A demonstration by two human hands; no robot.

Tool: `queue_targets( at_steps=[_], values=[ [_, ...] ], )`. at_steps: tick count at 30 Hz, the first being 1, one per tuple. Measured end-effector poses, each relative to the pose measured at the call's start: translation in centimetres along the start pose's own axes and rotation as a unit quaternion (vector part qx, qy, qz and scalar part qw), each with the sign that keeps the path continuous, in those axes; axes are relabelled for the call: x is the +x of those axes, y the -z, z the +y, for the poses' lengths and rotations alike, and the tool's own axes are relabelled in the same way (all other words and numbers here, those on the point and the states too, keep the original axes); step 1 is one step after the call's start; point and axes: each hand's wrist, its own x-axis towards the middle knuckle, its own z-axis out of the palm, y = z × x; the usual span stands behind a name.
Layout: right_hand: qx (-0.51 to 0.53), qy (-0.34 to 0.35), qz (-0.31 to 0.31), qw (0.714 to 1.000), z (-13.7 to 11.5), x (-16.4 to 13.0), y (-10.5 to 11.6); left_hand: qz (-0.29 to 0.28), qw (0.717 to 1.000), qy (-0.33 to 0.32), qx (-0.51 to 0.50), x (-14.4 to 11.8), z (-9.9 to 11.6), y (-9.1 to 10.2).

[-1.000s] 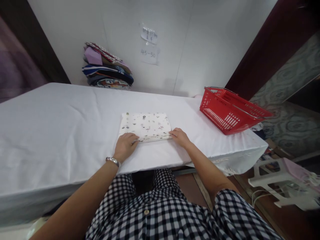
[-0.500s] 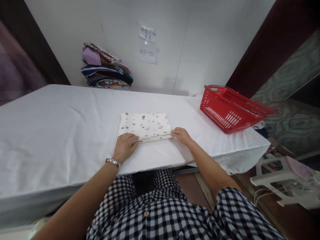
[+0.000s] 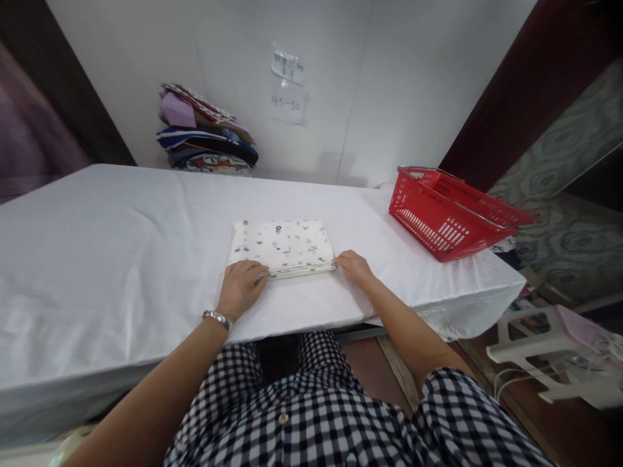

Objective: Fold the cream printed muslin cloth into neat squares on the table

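Observation:
A white cloth with small printed figures lies folded into a layered rectangle on the table, its stacked edges facing me. My left hand, with a silver bracelet at the wrist, pinches the near left corner, fingers on top and thumb at the front edge. At the near right corner, my right hand holds the layers between thumb and fingertips. What the cloth is exactly, I cannot tell.
The table wears a white cover. A red plastic basket stands at its right end. A stack of folded fabrics sits at the back left against the wall. Paper signs hang there. A white stool is low on the right.
Almost nothing differs. Both hands keep their grip at the near corners of the folded cloth, and the view has shifted very slightly.

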Motion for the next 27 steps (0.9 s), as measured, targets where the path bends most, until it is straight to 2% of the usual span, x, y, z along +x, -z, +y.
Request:
queue_targets(
  at_steps=[4, 10, 15, 18, 21, 27],
  values=[
    [0.013, 0.011, -0.003, 1.000, -0.1, -0.2, 0.0, -0.009, 1.000, 0.008, -0.003, 0.0, -0.1, 0.0],
    [0.014, -0.011, 0.007, 1.000, -0.4, -0.5, -0.3, -0.007, 1.000, 0.011, -0.011, 0.0, -0.1, 0.0],
    [0.075, -0.020, -0.005, 0.997, -0.3, -0.3, 0.0, -0.012, 1.000, 0.011, -0.005, 0.1, 0.0, 0.1],
    [0.123, -0.044, 0.017, 0.991, -0.1, 0.2, 0.3, -0.013, 1.000, 0.011, -0.005, 0.1, 0.0, 0.1],
    [0.126, -0.057, 0.032, 0.990, -0.1, 1.0, 0.4, -0.011, 1.000, 0.012, -0.004, 0.1, 0.0, 0.1],
    [0.069, -0.007, -0.056, 0.996, 0.2, 2.0, 0.7, -0.014, 1.000, 0.012, -0.002, 0.1, -0.1, 0.0]
  ],
)
